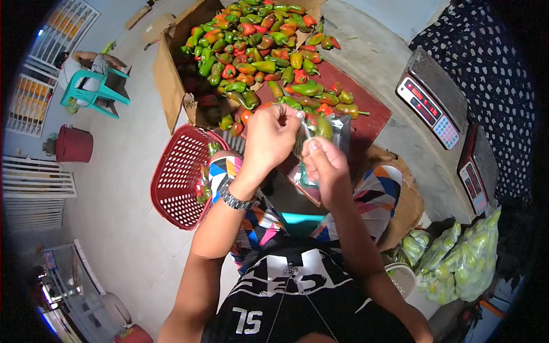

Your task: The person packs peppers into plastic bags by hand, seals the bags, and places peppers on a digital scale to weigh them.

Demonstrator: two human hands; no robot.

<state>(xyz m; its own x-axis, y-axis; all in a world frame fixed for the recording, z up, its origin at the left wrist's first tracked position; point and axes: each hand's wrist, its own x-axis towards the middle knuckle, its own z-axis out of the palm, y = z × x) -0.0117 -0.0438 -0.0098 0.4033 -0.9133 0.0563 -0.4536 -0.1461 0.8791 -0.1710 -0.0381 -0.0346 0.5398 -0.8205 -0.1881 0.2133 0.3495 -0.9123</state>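
Observation:
A clear plastic bag (323,128) with green and red peppers inside lies over the dark red board (363,111) in front of me. My left hand (271,136), with a watch on its wrist, pinches one end of the bag's twisted neck. Close beside it, my right hand (325,168) is closed on the neck lower down, thumb uppermost. The bag's far side is partly hidden by my hands. Just beyond, a big heap of green, red and orange peppers (251,66) spreads from an open cardboard box (171,86) onto the board.
A red perforated basket (177,177) holding some peppers stands at left. Two digital scales (429,106) are on the right ledge, with filled bags of green produce (463,263) below. Farther left are a person on a teal chair (86,91) and a red bucket (74,143).

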